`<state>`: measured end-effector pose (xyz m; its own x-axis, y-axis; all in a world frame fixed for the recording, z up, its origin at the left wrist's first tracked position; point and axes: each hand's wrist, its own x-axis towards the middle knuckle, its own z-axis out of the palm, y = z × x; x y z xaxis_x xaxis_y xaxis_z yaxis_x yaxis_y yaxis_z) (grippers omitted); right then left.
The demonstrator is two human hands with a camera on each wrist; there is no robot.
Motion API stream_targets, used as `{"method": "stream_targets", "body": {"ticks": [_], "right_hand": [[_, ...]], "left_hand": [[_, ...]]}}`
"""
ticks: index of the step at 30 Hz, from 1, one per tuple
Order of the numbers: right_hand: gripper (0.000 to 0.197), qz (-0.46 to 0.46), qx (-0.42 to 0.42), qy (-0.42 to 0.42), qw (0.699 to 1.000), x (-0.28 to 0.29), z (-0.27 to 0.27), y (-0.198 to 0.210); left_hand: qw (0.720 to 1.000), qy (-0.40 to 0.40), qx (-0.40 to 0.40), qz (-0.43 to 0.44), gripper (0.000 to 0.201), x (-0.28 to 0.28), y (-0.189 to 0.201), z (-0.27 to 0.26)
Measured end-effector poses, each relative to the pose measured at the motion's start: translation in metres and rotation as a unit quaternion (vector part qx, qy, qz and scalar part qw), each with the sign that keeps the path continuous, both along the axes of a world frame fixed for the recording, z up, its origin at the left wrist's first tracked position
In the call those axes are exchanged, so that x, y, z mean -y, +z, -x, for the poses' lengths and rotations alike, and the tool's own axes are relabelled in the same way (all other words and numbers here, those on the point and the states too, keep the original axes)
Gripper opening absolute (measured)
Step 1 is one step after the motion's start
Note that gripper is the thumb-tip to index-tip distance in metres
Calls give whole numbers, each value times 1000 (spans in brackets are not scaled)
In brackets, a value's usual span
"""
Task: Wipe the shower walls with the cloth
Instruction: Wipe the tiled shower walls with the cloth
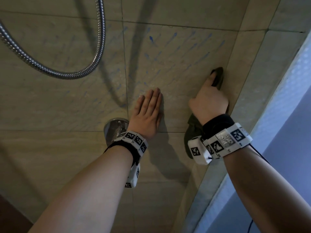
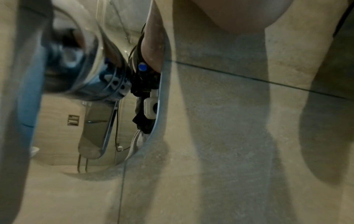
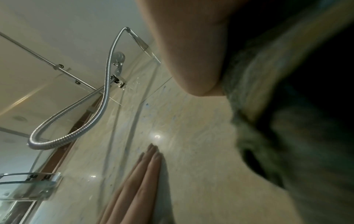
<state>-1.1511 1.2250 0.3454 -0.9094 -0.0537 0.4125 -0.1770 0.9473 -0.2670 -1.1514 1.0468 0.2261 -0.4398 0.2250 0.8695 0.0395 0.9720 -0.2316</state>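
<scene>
On the head view I have my right hand [image 1: 209, 101] pressing the dark green cloth [image 1: 218, 76] against the beige tiled shower wall [image 1: 176, 68], close to the corner where that wall meets the next one. The cloth runs under the palm: one end shows past the fingertips, the other hangs below the wrist beside the white tracking band. How tightly the fingers bear on the cloth I cannot tell from here, since the hand covers them; the right wrist view gives only a blurred mass of dark fabric [image 3: 283, 136] against the tile. My left hand [image 1: 148, 113] lies flat on the same wall, fingers straight and together, holding nothing, just left of the right hand. Blue streaks and drips [image 1: 151, 38] mark the tiles above both hands. A metal shower hose [image 1: 70, 75] loops across the upper left, and a chrome mixer fitting [image 1: 114, 128] sits just beside my left wrist.
</scene>
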Motion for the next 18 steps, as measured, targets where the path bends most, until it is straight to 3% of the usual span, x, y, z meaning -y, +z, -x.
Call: {"method": "stream_targets", "body": {"ticks": [4,7,11,15,18], "right_hand": [[61,46,10,70,996,0,-14,-10],[56,207,3,170,963,-4,-20,-15],[43,407,82,249,875,-1,-22,-20],[16,574,176,242,762,7,-29,-18],[16,641,244,249,684,11,-37,-17]], "left_hand": [[999,-26,13,-26,56,-3,5,-8],[996,-60,36,-48,55,-3,11,-15],[987,-126,27,-94,48,-4,28,-25],[972,-143,-17,-185,38,-11,62,-38],[915,-227,20,-333,26,-14,88,-48]]}}
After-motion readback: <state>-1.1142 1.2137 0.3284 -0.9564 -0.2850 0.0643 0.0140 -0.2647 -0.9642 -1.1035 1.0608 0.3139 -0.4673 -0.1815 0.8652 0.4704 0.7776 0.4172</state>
